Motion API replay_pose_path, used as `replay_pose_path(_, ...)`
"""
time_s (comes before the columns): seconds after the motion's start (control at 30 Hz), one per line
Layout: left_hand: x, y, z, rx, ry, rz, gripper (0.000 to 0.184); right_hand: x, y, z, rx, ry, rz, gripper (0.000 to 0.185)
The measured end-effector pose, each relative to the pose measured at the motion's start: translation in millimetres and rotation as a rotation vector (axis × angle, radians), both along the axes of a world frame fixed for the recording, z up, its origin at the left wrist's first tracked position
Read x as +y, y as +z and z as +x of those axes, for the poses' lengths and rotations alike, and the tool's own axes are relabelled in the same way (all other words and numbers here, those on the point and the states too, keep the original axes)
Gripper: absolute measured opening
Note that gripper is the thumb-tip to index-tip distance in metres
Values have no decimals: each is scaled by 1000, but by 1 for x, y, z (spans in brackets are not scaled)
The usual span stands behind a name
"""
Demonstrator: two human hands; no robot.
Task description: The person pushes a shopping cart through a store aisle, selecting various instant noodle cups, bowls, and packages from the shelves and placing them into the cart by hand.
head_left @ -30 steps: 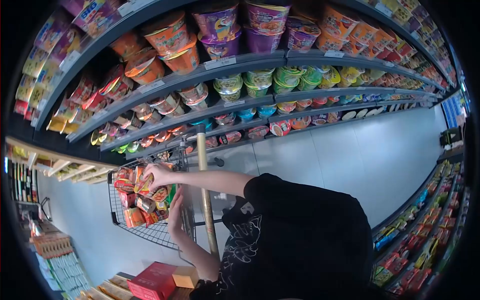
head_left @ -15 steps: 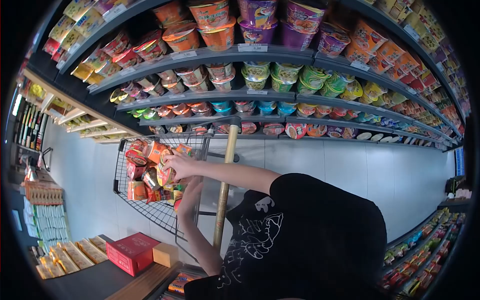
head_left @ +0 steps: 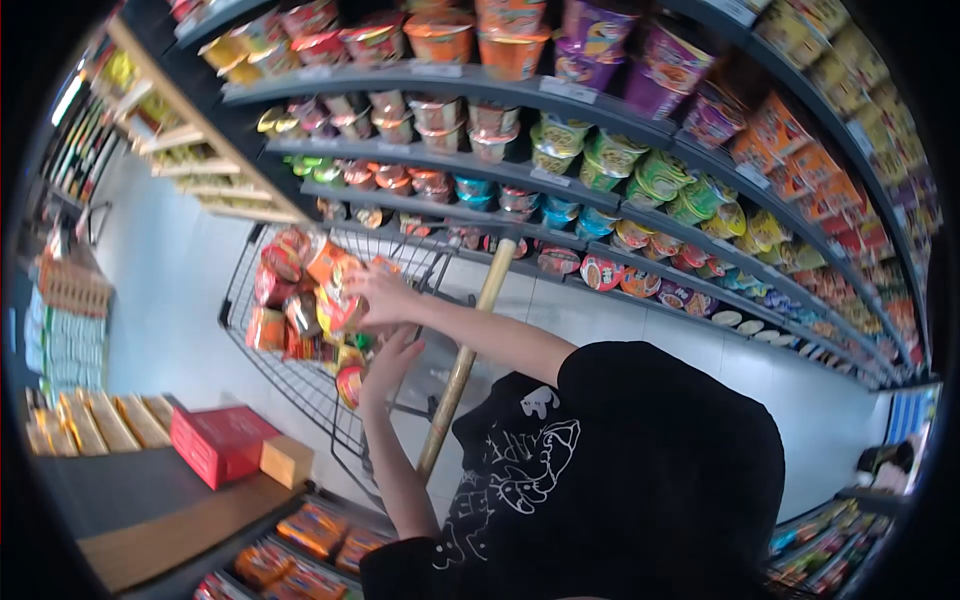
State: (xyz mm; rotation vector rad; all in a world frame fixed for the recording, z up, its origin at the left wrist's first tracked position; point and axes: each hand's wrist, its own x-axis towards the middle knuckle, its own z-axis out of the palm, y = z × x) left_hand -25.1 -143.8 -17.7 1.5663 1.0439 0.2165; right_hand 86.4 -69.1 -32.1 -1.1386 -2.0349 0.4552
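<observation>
My right hand reaches over the cart handle and grips a yellow-and-red instant noodle cup among the goods in the cart. Just below it, my left hand is held near the cart's handle end, fingers stretched out with nothing in them. Beneath both is a wire shopping cart heaped with several noodle cups and packets. An orange noodle cup sits at the far side of the heap. A small red-lidded cup lies close to my left hand.
The cart's yellowish handle bar runs between my body and the basket. Shelves full of noodle cups stand alongside. A red box and a small tan box rest on a counter at lower left. Pale floor lies beyond the cart.
The view has turned, so the shelves slope down to the right. My left hand's fingers now show more clearly, stretched below my right hand. My right hand stays on the noodle cup.
</observation>
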Motion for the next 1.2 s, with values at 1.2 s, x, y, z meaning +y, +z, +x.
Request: replay_pose_path(1.2, 31, -12, 9, 32, 441, 73, 28, 36, 8, 11, 420, -154, 99, 49)
